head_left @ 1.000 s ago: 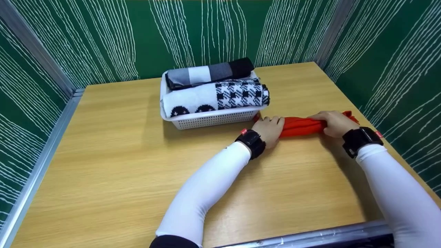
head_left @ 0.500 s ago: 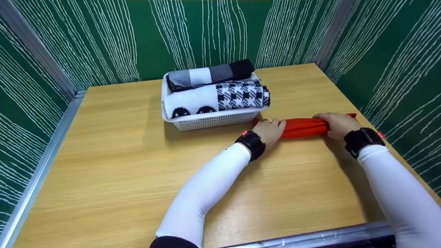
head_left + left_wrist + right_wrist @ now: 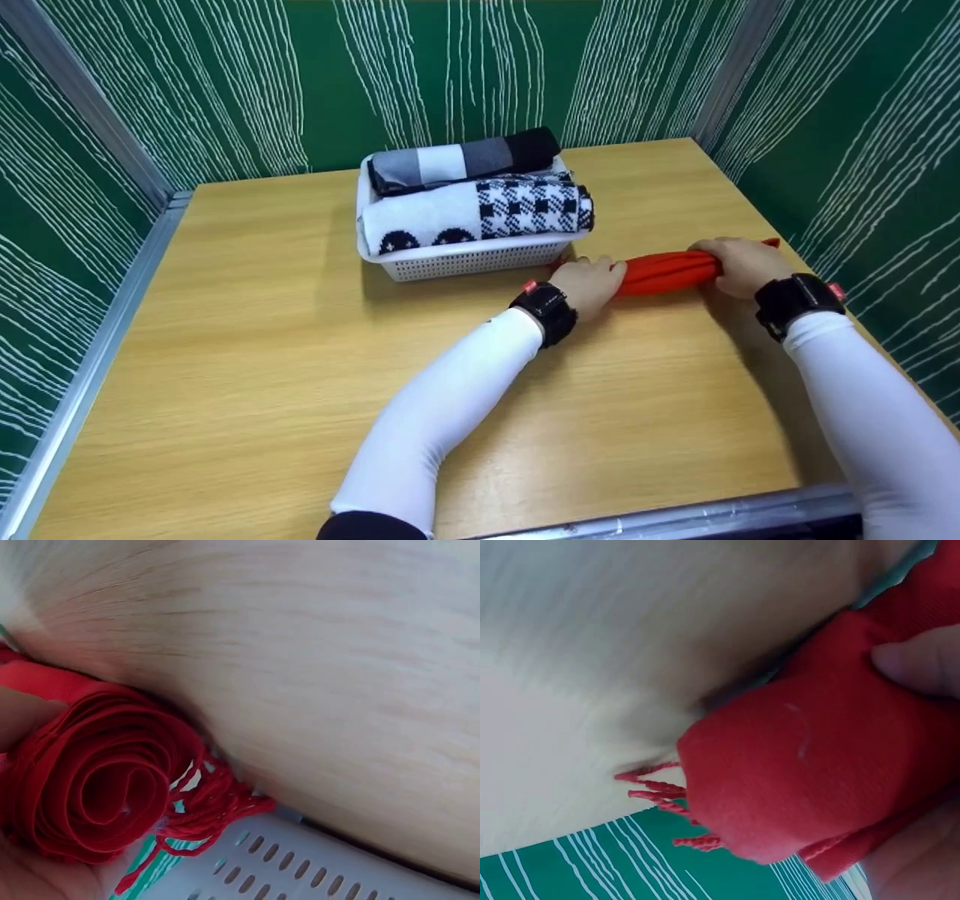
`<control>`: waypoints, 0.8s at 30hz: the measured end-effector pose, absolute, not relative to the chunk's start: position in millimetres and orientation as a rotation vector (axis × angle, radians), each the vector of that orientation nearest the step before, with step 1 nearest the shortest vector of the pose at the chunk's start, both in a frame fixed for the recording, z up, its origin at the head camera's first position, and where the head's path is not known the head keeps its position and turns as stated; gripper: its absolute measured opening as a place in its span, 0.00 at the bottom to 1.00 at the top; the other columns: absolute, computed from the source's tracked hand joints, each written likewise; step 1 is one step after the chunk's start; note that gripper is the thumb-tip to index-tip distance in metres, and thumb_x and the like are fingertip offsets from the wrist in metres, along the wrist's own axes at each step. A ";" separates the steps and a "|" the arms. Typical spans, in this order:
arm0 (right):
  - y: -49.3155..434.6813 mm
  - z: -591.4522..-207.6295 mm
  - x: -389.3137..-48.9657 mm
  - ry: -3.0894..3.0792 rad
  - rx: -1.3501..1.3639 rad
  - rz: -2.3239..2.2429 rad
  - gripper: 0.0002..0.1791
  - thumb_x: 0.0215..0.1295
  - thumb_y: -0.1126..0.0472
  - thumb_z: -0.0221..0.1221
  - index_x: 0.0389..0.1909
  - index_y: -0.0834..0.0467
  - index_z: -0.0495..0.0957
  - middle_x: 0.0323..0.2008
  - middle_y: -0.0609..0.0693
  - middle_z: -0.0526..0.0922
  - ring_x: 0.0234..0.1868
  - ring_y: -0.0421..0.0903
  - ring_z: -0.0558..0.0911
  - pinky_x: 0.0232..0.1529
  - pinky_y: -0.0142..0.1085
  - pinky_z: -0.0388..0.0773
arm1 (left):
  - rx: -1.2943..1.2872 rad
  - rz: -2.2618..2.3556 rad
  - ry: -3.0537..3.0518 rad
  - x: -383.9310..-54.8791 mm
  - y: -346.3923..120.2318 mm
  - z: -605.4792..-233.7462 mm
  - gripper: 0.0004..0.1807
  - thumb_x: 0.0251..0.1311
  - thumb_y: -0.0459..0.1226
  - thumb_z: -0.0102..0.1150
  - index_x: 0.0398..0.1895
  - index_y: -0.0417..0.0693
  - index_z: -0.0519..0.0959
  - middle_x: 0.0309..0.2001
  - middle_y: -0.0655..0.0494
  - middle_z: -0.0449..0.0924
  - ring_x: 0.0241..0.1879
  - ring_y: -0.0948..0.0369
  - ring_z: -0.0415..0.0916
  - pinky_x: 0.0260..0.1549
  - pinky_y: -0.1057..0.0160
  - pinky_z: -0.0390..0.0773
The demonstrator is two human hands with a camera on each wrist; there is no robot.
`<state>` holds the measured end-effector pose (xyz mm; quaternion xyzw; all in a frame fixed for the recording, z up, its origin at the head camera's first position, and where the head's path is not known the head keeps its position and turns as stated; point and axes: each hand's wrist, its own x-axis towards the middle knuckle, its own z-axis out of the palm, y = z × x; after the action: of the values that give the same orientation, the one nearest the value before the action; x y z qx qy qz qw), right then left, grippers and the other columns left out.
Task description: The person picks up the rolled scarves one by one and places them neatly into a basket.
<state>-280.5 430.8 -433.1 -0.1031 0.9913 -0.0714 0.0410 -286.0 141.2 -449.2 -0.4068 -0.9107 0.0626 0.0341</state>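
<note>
A red scarf [image 3: 667, 271], rolled into a long bundle, lies near the right side of the table. My left hand [image 3: 589, 286] grips its left end close to the basket's front corner. In the left wrist view the scarf end [image 3: 112, 772] shows a tight spiral with loose fringe. Over the right end my right hand [image 3: 748, 268] is wrapped. Its thumb [image 3: 922, 664] presses the red cloth in the right wrist view, where a few twisted tassels [image 3: 660, 795] hang out.
A white perforated basket [image 3: 480, 264] stands at the back middle. In it lie a grey, white and black rolled scarf [image 3: 487, 156] and a black-and-white patterned roll [image 3: 420, 215]. Green walls with white streaks border the wooden table [image 3: 262, 337].
My right hand has shifted slightly right along the scarf, and less of the scarf's right end shows past it. My left hand stays at the left end. The head view has shifted slightly.
</note>
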 end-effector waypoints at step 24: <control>419.8 -393.2 -275.4 3.117 -0.328 -0.283 0.33 0.62 0.76 0.61 0.69 0.56 0.81 0.57 0.69 0.85 0.49 0.67 0.79 0.55 0.67 0.76 | -1.280 0.086 -2.845 -273.9 123.4 -402.5 0.27 0.77 0.39 0.59 0.76 0.49 0.68 0.64 0.54 0.81 0.56 0.56 0.85 0.55 0.57 0.88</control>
<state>-275.4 419.8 -393.2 -0.1041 0.9905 -0.0900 -0.0029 -273.9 123.4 -402.5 -0.4102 -0.9115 0.0275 0.0100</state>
